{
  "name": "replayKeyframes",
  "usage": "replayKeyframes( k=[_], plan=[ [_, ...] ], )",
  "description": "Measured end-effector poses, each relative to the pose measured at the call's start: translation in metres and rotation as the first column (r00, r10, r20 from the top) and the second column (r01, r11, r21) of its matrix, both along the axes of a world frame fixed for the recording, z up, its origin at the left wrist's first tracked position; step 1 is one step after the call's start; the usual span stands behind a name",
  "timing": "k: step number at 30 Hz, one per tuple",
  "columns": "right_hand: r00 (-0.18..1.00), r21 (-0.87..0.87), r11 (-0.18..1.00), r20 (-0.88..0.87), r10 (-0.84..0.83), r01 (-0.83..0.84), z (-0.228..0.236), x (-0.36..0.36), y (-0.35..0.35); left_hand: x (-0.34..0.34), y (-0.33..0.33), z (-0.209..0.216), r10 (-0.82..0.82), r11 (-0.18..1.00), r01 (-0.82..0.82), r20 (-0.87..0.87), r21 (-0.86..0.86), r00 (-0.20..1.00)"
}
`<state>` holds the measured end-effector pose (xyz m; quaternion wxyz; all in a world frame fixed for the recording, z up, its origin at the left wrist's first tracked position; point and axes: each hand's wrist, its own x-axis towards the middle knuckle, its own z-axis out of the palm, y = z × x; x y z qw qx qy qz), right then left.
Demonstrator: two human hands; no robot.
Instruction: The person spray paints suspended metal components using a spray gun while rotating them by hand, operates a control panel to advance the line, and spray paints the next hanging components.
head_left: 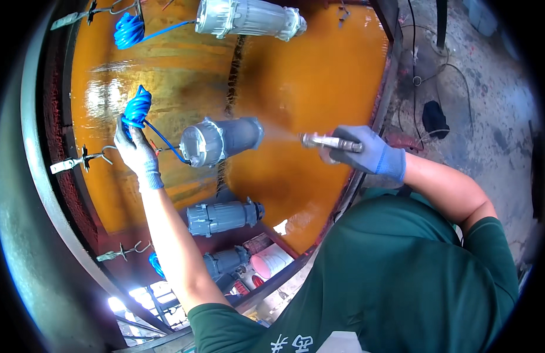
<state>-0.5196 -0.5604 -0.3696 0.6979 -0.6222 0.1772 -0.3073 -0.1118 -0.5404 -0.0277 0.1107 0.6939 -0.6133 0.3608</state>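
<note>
My gloved left hand (pixel 137 152) is closed round a bundle of coiled blue cable (pixel 138 107). From the bundle the cable runs down to a grey, ribbed cylindrical pump or motor (pixel 222 142), which hangs in front of me. In my gloved right hand (pixel 371 152) is a metal spray gun (pixel 331 143), its nozzle facing the right end of that cylinder. A pale mist spans the short gap between nozzle and housing. The fingers of my right hand wrap the gun's body; its trigger cannot be made out.
Similar grey cylinders hang above (pixel 249 19) and below (pixel 222 217). Metal hooks (pixel 90 159) line the left frame rail (pixel 40 135). Behind stands a wet orange-yellow panel (pixel 308 76). A pink-white bucket (pixel 271 261) sits lower down. Thin hoses (pixel 414 65) cross the concrete floor (pixel 490 112) at right.
</note>
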Motion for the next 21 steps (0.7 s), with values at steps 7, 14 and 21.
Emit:
replayKeyframes(
  k=[7, 14, 21],
  plan=[
    [0.994, -0.110, 0.993, -0.104, 0.041, -0.053, -0.011, -0.005, 0.006, -0.003, 0.001, 0.000, 0.070, 0.997, -0.072, -0.064, -0.019, 0.995],
    [0.970, -0.091, 0.970, -0.119, 0.213, -0.224, -0.017, -0.018, -0.001, -0.013, 0.005, -0.003, -0.133, 0.991, 0.125, -0.176, -0.054, 0.975],
    [0.996, 0.006, 0.998, -0.055, 0.070, -0.070, -0.038, -0.012, -0.007, -0.020, 0.020, -0.001, -0.323, 0.946, 0.208, -0.680, -0.249, 0.659]
  ],
)
